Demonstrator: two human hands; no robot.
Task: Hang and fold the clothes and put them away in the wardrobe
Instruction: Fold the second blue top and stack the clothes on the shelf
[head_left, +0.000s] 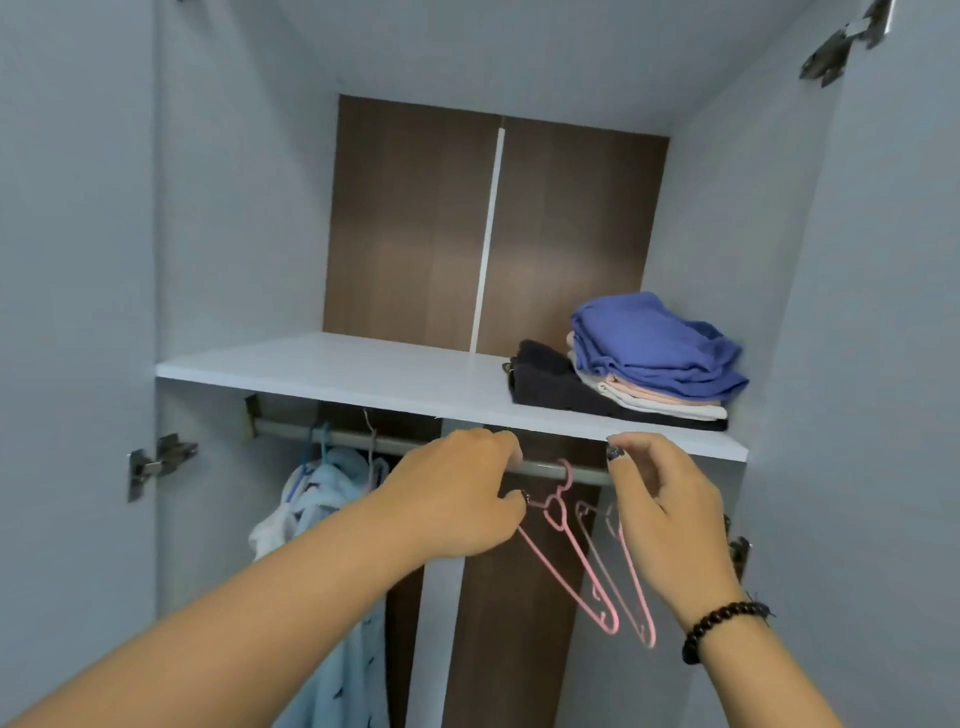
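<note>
Three pink hangers hang from the grey rail under the wardrobe shelf. My left hand reaches to the rail, its fingers curled, and its thumb pinches the left pink hanger beside its neck. My right hand is curled at the rail over the top of the rightmost pink hanger, whose hook it hides. The middle hanger hangs between them. A light blue garment hangs further left on the rail.
On the right of the shelf lies a pile of folded clothes, a blue piece on top and a dark one beneath. The wardrobe doors stand open, with a metal hinge on the left wall.
</note>
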